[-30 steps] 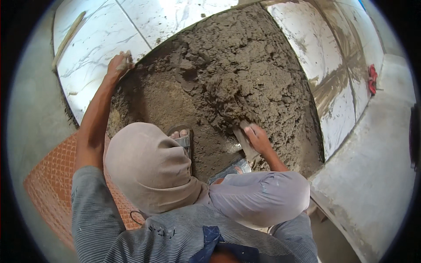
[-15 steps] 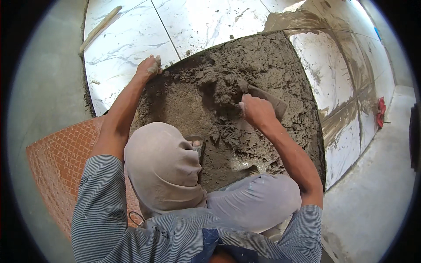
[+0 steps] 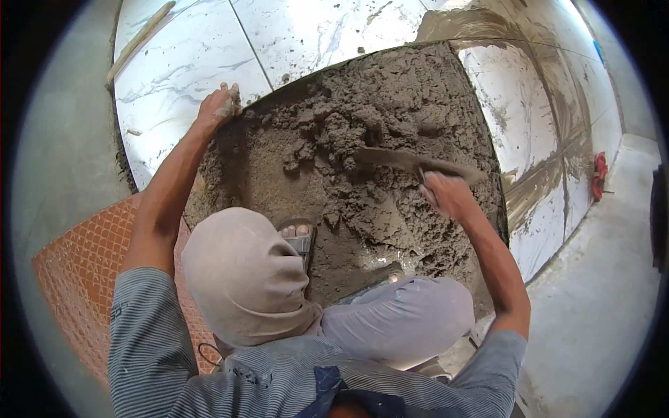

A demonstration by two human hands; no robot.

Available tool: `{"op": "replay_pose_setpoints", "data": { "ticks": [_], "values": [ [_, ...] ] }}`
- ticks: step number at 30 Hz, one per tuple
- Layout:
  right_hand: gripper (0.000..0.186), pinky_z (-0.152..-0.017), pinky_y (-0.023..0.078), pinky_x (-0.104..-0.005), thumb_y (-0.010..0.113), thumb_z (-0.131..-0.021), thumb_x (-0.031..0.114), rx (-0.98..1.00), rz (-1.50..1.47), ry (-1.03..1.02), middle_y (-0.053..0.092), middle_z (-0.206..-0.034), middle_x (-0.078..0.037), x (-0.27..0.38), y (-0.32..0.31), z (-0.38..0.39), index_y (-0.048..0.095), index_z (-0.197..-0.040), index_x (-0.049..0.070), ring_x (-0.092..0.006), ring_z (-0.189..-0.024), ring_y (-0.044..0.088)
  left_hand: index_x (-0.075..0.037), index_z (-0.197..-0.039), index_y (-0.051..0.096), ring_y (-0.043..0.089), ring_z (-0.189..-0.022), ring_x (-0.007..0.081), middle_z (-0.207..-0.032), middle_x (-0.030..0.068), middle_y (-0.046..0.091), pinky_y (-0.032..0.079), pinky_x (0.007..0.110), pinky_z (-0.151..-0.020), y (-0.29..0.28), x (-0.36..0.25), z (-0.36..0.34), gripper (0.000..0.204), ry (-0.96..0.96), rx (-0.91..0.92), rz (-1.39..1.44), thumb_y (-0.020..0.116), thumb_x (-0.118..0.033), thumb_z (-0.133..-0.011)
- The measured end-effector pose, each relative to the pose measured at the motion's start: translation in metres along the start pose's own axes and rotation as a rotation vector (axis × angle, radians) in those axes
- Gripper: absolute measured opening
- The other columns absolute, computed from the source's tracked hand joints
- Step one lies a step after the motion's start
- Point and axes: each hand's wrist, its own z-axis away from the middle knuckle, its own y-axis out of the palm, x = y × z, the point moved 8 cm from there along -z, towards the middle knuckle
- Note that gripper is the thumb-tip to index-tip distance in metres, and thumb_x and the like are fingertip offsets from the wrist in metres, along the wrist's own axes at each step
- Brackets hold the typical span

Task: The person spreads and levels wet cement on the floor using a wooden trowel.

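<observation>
My right hand (image 3: 448,196) is closed round the grip of a long, flat trowel (image 3: 401,159), its blade smeared with grey mortar. The blade lies across the wet mortar bed (image 3: 418,97), at the right of a heaped, crumbly mound (image 3: 334,136). At the bed's far left edge, my left hand (image 3: 219,105) leans on the rim of a white marbled tile (image 3: 174,90). Its fingers are apart, partly turned from view, with mortar stuck to them, and no tool shows in it.
A wooden stick (image 3: 143,38) lies on the far left tile. Mortar-smeared tiles (image 3: 516,104) border the bed on the right. Orange patterned tiles (image 3: 97,258) lie at my left. My sandalled foot (image 3: 298,237) stands in the mortar. A red object (image 3: 600,175) sits at the far right.
My right hand has moved right and slightly nearer with the trowel, whose blade has turned to lie more crosswise. The mound looks more spread out. My left hand stays at the tile edge.
</observation>
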Motion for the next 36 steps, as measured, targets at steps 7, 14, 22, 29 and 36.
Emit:
{"op": "replay_pose_setpoints", "data": {
  "ticks": [7,14,22,29,36],
  "values": [
    [0.025,-0.06,0.047,-0.0455,0.046,-0.091,0.03,-0.054,-0.02,0.08,0.06,-0.077,-0.015,-0.024,0.001,-0.067,0.045,-0.091,0.005,-0.0341,-0.069,0.061,-0.009,-0.127,0.044,0.057,-0.097,0.0402,-0.117,0.0286,0.051,0.048,0.045,-0.079,0.007,0.019,-0.006,0.059,-0.033,0.048,0.074,0.067,-0.024,-0.075],
    [0.033,-0.066,0.045,-0.05,0.044,-0.092,0.037,-0.112,-0.285,0.496,0.06,-0.085,-0.022,-0.07,-0.024,-0.006,0.044,-0.093,0.004,-0.0424,-0.074,0.058,-0.009,-0.129,0.042,0.056,-0.099,0.0398,-0.117,0.0275,0.052,0.045,0.049,-0.084,-0.007,-0.008,0.001,0.062,-0.049,0.103,0.07,0.067,-0.027,-0.075],
    [0.028,-0.07,0.045,-0.0541,0.041,-0.092,0.029,-0.355,-0.251,0.803,0.059,-0.087,-0.029,-0.095,0.014,-0.063,0.045,-0.097,0.001,-0.0468,-0.077,0.057,-0.012,-0.131,0.04,0.054,-0.106,0.0381,-0.126,0.0252,0.047,0.035,0.059,-0.093,0.007,0.006,0.005,0.064,-0.003,-0.025,-0.07,0.067,-0.028,-0.076],
    [0.028,-0.065,0.047,-0.0564,0.039,-0.094,0.027,-0.129,-0.455,0.768,0.06,-0.083,-0.03,0.043,0.025,-0.12,0.036,-0.103,0.0,-0.0477,-0.074,0.059,-0.005,-0.131,0.039,0.055,-0.101,0.0394,-0.116,0.027,0.053,0.039,0.053,-0.089,0.001,0.001,0.002,0.064,0.028,0.044,0.031,0.066,-0.026,-0.077],
    [0.029,-0.064,0.047,-0.0548,0.041,-0.093,0.028,-0.25,-0.473,0.618,0.059,-0.081,-0.029,0.065,0.041,-0.127,0.037,-0.099,0.0,-0.0454,-0.073,0.059,-0.003,-0.13,0.04,0.057,-0.095,0.0389,-0.113,0.029,0.054,0.043,0.049,-0.079,0.012,0.007,-0.002,0.063,0.004,0.116,0.132,0.066,-0.025,-0.077]
  ]
}}
